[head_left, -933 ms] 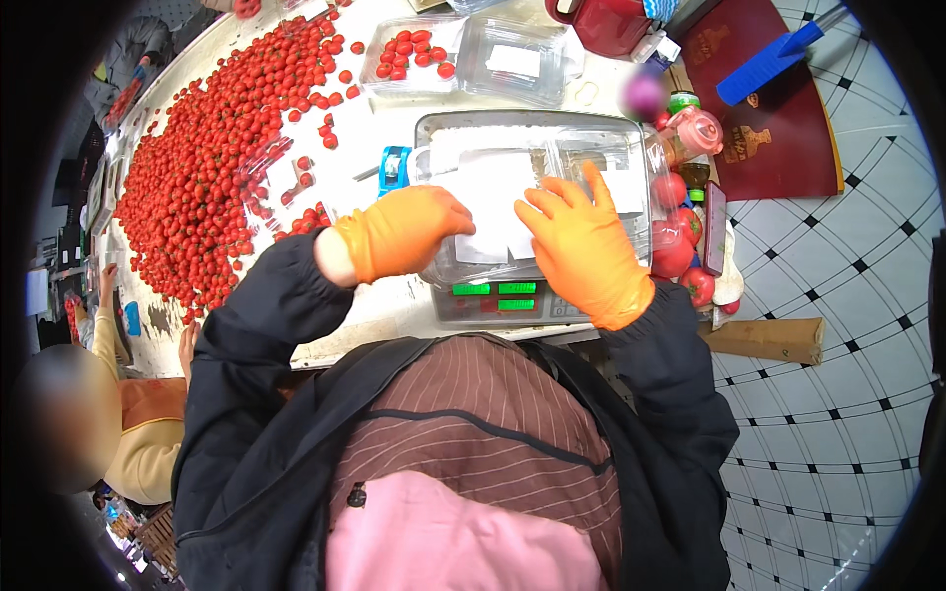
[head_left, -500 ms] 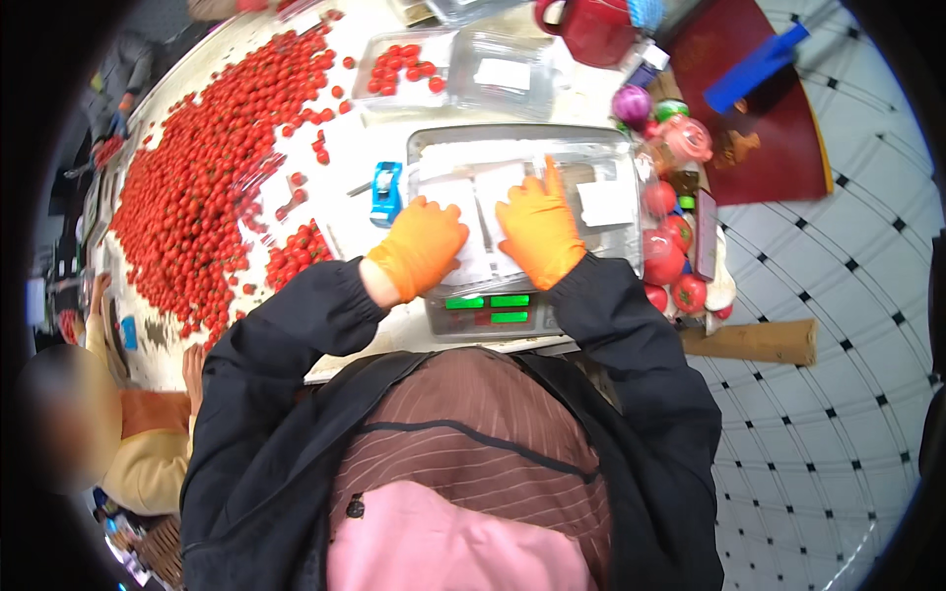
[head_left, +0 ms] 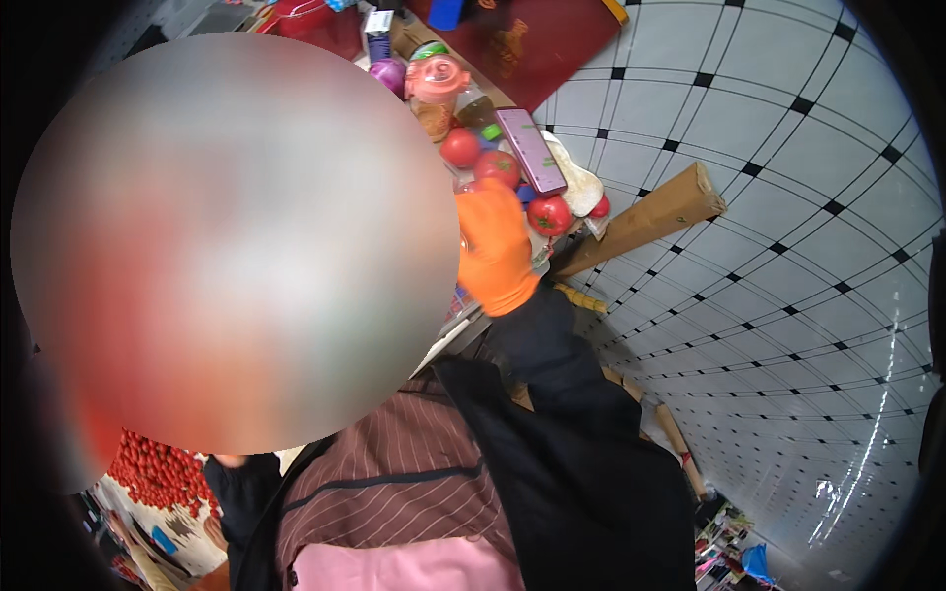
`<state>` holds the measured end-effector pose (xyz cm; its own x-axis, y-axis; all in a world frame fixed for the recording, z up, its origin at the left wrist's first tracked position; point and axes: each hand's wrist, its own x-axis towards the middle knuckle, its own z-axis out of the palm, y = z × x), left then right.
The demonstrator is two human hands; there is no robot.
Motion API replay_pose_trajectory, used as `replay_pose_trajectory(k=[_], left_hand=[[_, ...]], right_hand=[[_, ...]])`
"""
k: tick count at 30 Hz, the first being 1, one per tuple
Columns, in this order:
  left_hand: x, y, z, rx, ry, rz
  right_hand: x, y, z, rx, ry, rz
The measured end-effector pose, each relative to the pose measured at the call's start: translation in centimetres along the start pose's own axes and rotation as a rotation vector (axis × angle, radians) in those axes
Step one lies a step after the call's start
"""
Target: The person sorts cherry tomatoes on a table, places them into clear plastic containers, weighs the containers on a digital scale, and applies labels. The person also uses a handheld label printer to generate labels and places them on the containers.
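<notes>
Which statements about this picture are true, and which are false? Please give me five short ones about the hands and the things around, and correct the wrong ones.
1. The right hand, in an orange glove, is beside large red tomatoes. True.
2. The left hand shows clearly. False: blur hides it.
3. Many small red tomatoes show at the lower left. True.
4. A purple round vegetable lies right of the flat pink item. False: the purple round vegetable lies left of the flat pink item.
5. The floor is plain green. False: the floor is pale, with dark lines and small black squares.
</notes>
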<state>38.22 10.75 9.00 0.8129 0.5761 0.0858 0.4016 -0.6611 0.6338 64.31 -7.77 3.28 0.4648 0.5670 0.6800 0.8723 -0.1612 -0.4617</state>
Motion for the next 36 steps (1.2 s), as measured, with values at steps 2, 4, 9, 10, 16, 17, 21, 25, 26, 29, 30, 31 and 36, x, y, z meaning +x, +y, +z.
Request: replay_pose_trajectory(k=[2,4,9,10,16,17,21,25,26,29,30,31,36], left_hand=[[0.0,1.2,-0.4,-0.014,-0.001,-0.061],[-0.7,1.2,-0.6,-0.013,0.023,-0.061],[-0.6,1.7,-0.4,-0.002,0.052,-0.068],[-0.5,1.7,-0.3,-0.009,0.052,-0.072],[-0.3,1.7,-0.1,-0.005,0.032,-0.077],[-0.4,1.7,-0.2,0.005,0.026,-0.078],[-1.0,1.8,-0.1,0.002,0.053,-0.080],[-1.4,0.1,0.1,0.095,-0.021,-0.128],[-1.9,-0.8,0.8,0.187,-0.012,-0.157],[-1.1,0.7,-0.3,0.115,0.001,-0.131],[-1.0,0.9,-0.7,0.031,0.013,-0.093],[-1.2,0.6,-0.8,0.027,0.013,-0.138],[-1.3,0.0,-1.7,0.150,0.042,-0.143]], right_hand=[[-1.5,4.2,-2.5,-0.115,0.040,0.185],[-2.7,7.9,-3.2,-0.167,0.093,0.347],[-3.4,11.6,-5.1,-0.280,0.195,0.405],[-3.6,12.0,-5.3,-0.304,0.198,0.406],[-3.9,12.2,-5.4,-0.355,0.196,0.428],[-4.0,12.2,-5.4,-0.368,0.202,0.422],[-3.9,10.8,-3.8,-0.215,0.254,0.391],[-3.9,6.4,-2.6,-0.118,0.167,0.260],[-3.4,5.0,-2.4,-0.128,0.148,0.157],[-1.5,0.8,-0.9,0.058,0.032,0.066],[-0.9,-0.5,-0.3,0.093,0.030,0.025],[-0.4,-1.4,0.1,0.132,0.023,-0.017],[2.5,-2.6,1.0,0.130,-0.019,-0.121]])
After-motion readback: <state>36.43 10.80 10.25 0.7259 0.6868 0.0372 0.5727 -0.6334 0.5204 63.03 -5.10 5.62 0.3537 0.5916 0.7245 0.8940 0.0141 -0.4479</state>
